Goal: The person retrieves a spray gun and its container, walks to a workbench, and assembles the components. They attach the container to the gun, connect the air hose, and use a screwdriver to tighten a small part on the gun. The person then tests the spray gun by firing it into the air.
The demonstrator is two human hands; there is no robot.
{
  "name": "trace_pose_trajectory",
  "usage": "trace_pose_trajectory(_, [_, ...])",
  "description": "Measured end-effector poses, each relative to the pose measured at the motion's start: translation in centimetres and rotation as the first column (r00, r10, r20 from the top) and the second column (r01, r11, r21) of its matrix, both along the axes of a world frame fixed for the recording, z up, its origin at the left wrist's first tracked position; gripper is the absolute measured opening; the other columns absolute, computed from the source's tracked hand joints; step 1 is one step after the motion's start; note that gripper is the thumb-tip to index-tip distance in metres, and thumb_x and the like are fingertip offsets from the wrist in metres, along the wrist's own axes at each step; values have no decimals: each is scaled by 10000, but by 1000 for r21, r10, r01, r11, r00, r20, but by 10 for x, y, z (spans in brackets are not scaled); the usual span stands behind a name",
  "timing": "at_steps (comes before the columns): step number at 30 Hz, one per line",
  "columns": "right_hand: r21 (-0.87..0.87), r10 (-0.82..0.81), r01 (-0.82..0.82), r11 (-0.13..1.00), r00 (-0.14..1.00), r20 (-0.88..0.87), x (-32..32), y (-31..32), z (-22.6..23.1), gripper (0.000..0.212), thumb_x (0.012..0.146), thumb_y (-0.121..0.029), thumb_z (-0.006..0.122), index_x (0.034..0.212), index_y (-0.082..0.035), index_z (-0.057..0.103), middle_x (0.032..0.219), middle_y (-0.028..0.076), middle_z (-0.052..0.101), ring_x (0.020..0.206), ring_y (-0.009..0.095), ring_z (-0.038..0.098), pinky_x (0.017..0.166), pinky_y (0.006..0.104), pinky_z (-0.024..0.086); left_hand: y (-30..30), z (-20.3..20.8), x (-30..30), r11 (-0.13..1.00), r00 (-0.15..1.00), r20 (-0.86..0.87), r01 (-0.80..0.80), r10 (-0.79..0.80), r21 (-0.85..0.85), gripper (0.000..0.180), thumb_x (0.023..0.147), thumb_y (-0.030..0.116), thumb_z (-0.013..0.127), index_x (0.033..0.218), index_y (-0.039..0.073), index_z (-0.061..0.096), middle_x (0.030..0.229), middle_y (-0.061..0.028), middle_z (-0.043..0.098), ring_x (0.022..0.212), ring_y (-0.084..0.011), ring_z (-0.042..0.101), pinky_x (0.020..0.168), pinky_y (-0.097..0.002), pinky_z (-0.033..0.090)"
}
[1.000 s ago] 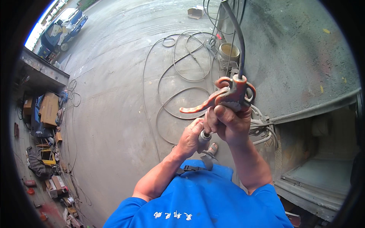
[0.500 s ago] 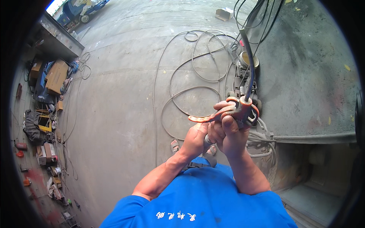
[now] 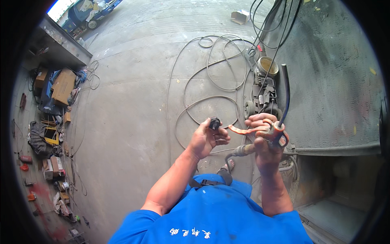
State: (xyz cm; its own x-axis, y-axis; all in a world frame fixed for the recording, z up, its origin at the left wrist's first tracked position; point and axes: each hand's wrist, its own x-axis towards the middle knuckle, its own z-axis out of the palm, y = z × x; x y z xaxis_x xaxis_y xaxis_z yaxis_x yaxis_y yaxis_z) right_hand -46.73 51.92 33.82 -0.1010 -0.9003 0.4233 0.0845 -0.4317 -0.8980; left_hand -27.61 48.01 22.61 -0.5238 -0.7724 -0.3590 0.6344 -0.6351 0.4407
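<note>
In my right hand (image 3: 268, 156) is a trigger spray gun with a worn orange lever (image 3: 240, 130). A dark tube (image 3: 287, 91) rises from the gun's head, pointing away from me. Below the grip, a brassy hose fitting (image 3: 243, 151) joins a dark hose that bends down toward my waist. My left hand (image 3: 203, 142) pinches a small round black fitting (image 3: 215, 123) between thumb and fingertips, its other fingers partly spread. That piece is apart from the gun, to the left of the lever's tip.
Looped hose (image 3: 185, 107) lies across the concrete floor ahead. A wheeled machine (image 3: 265, 91) with a round container (image 3: 267, 66) stands beside a large grey surface (image 3: 333, 81) at right. Boxes (image 3: 63, 86), tools and rags line the left. A blue vehicle (image 3: 83, 16) is far left.
My hands have moved apart. My left hand has come away from beneath the gun and now shows the black fitting. The gun has shifted right, and its hose fitting is now exposed.
</note>
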Motion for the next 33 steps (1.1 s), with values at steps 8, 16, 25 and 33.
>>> trace_pose_trajectory(8, [194, 152, -16, 981, 686, -711, -9, -7, -43, 196, 857, -174, 764, 890, -23, 642, 796, 153, 696, 692, 306, 698, 641, 377, 551, -109, -35, 77, 953, 954, -50, -293, 297, 75, 394, 982, 360, 517, 1049, -6, 647, 892, -99, 664, 845, -273, 641, 807, -428, 549])
trace_pose_trajectory(16, [334, 244, 115, 936, 471, -848, 43, -64, -65, 308, 894, -300, 608, 808, -7, 646, 720, 262, 665, 728, 463, 667, 695, 554, 536, -130, -25, 95, 975, 973, 65, -224, 223, 6, 339, 959, 361, 519, 960, 68, 689, 820, -67, 675, 756, -240, 630, 699, -395, 518])
trace_pose_trajectory(25, [367, 313, 49, 929, 427, -849, 68, -72, -38, 321, 911, -319, 611, 834, -21, 702, 810, 233, 703, 799, 443, 684, 744, 525, 543, -122, -13, 113, 963, 960, 102, -266, 261, 45, 391, 935, 366, 549, 973, -3, 675, 822, -81, 656, 717, -245, 601, 669, -380, 485])
trace_pose_trajectory(33, [321, 273, 61, 945, 392, -879, 80, -70, -31, 350, 942, -309, 587, 816, -12, 722, 778, 239, 700, 753, 425, 694, 710, 512, 556, -116, -18, 124, 959, 961, 59, -274, 270, 75, 343, 920, 343, 568, 953, 18, 675, 794, -85, 665, 709, -269, 632, 647, -397, 489])
